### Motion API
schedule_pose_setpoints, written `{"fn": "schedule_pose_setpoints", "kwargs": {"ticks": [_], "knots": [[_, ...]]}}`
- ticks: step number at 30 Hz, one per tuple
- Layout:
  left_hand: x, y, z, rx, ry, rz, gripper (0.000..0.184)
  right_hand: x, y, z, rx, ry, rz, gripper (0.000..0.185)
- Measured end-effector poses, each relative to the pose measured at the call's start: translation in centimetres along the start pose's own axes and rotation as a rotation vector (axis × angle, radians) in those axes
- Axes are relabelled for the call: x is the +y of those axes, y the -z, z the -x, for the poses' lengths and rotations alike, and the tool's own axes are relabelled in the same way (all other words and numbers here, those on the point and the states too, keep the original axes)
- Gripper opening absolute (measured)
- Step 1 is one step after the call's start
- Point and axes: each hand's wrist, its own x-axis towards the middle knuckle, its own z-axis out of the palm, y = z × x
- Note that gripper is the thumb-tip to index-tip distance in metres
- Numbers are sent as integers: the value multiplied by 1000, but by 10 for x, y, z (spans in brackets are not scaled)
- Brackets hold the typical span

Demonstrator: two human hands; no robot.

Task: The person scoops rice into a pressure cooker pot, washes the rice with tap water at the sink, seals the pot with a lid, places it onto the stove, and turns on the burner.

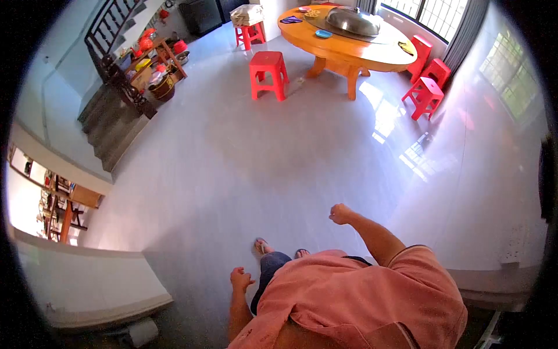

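Observation:
My left hand [241, 279] hangs low beside my hip, its fingers loosely bent and partly apart, with nothing visible in it. Held out in front of my body over the floor, my right hand [342, 213] is curled into a loose fist, and no object shows in it. Neither hand touches anything around it. Below me are my salmon shirt [349, 291], dark shorts [272, 269] and a sandalled foot [261, 245] on the pale grey floor [232, 186].
Ahead stands a round wooden table [302, 35] with a domed metal cover [353, 22] and a blue dish [324, 34]. A red stool [267, 74] is before it, another [424, 96] at right. Stairs [110, 125] and a cluttered wooden stand [142, 75] are left.

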Motion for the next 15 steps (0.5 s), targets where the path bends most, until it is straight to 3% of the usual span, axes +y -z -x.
{"fn": "schedule_pose_setpoints", "kwargs": {"ticks": [2,3,6,11,15], "knots": [[25,-10,-27,0,271,134,52,-25,13,-30,13,-54,-81,33],[25,-13,-35,56,239,148,35,-34,21,-42,22,-78,-119,33],[11,17,-77,-46,54,-445,30,-19,-1,-109,-50,119,87,35],[55,102,-164,-236,-30,-891,23,-32,59,-144,-59,-33,79,37],[130,163,-265,-357,-314,-1390,20,-53,94,-181,10,-167,-44,37]]}}
